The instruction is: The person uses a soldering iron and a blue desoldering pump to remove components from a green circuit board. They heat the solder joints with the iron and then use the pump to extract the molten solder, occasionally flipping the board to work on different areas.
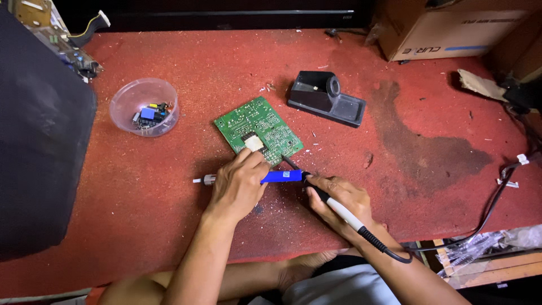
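Two hands work at one green circuit board [258,130], which lies solder side up, tilted, near the middle of the red mat [169,214]. A small pale square part [254,143] sits on the board's near edge, at the left fingertips.

Left hand [237,183] is wrapped around a blue desoldering pump [280,177]; its metal plunger end pokes out left of the hand and its front end points toward the board's near corner. Right hand [339,200] grips a soldering iron [327,199] pen-style, dark tip laid at the board's lower right edge, black cord [389,251] trailing back off the mat.

Step looks like heating a joint with the pump held beside it. The next move would call for a steady tip on the pad and the pump nozzle close against it; exact joint too small to tell.

Black iron stand [326,97] sits behind the board, well apart. Clear plastic bowl [144,106] with small parts is off left. Cardboard box [451,25] is at the far right.
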